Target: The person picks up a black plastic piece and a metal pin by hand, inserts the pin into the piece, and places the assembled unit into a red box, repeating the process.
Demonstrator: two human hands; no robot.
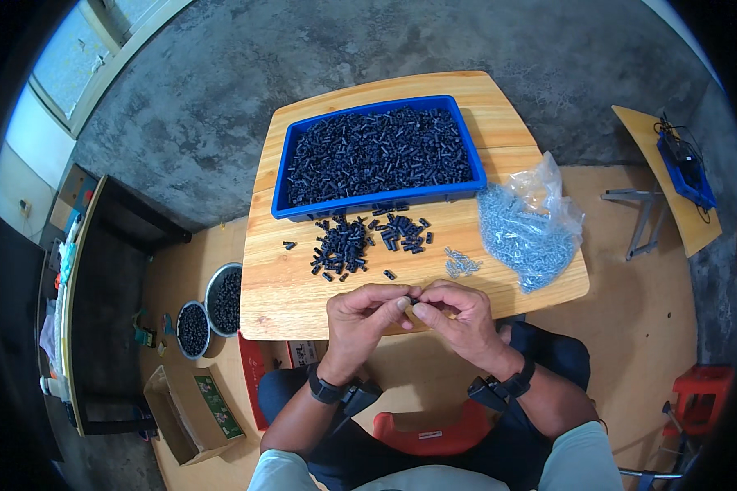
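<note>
Over the near edge of the wooden table (295,315), my left hand (364,319) and my right hand (458,317) meet fingertip to fingertip. Both are closed in a pinch on a small black cylindrical part (413,301), mostly covered by the fingers. Just beyond them lies a loose pile of similar black parts (341,245), with a smaller cluster (403,232) to its right. Right of the clusters is a little heap of silver screws (462,263). A blue tray (377,200) full of the black parts stands at the back of the table.
A clear plastic bag (532,233) of silver screws sits at the table's right. On the floor to the left are two metal bowls (207,299) of black pieces and an open cardboard box (184,417). A red stool (700,397) stands at far right.
</note>
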